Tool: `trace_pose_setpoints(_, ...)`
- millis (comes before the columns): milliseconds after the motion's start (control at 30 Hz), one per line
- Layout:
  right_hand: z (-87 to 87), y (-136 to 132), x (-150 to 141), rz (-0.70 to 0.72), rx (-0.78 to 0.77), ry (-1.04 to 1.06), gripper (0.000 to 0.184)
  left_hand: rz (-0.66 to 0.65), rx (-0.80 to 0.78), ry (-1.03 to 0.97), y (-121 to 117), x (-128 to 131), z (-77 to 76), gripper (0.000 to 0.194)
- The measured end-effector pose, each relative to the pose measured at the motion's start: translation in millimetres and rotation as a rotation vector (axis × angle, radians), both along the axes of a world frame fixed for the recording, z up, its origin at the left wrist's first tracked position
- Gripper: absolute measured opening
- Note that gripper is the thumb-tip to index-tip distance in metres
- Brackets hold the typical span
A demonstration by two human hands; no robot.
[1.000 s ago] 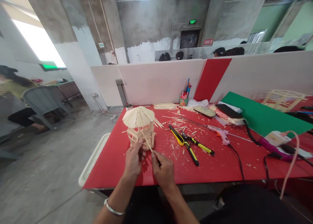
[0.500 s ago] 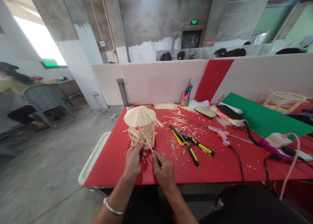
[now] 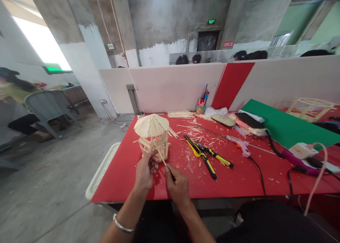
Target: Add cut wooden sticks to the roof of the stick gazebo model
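A small pavilion model (image 3: 151, 125) made of pale wooden sticks, with a cone-shaped roof, stands near the front left of the red table. Just in front of it, a thin wooden stick (image 3: 162, 158) slants from the model's side down toward me. My right hand (image 3: 178, 184) pinches the lower end of this stick between thumb and fingers; a dark bit of something shows under its fingers, too hidden to name. Close against the model, my left hand (image 3: 145, 170) has its fingers curled, the tips at the stick's upper part. Exactly where they press is partly hidden.
Yellow-black pruning shears (image 3: 208, 161) and a yellow utility knife (image 3: 192, 146) lie right of my hands among wood scraps. Beyond are a pink glue gun (image 3: 242, 147) with a cord, loose sticks (image 3: 180, 114), a pen holder (image 3: 201, 106) and a green board (image 3: 289, 126).
The fingers of my left hand have shifted slightly at the stick. My right hand keeps its pinch, and the model stays in place.
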State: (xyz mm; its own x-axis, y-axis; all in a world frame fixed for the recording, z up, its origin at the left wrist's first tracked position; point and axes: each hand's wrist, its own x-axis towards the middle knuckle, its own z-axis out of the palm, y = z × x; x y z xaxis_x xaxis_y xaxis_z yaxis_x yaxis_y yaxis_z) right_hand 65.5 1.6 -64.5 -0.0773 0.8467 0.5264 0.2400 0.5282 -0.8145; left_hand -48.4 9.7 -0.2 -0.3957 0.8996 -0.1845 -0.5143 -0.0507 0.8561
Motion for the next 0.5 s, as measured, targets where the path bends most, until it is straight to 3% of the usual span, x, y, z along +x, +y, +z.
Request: trace_pose_setpoints(500, -3.1, 0.0, -0.7, 0.009, -0.008, 0.001, 0.029, 0.007, -0.006, 0.002, -0.4, -0.4, -1.5, 0.037)
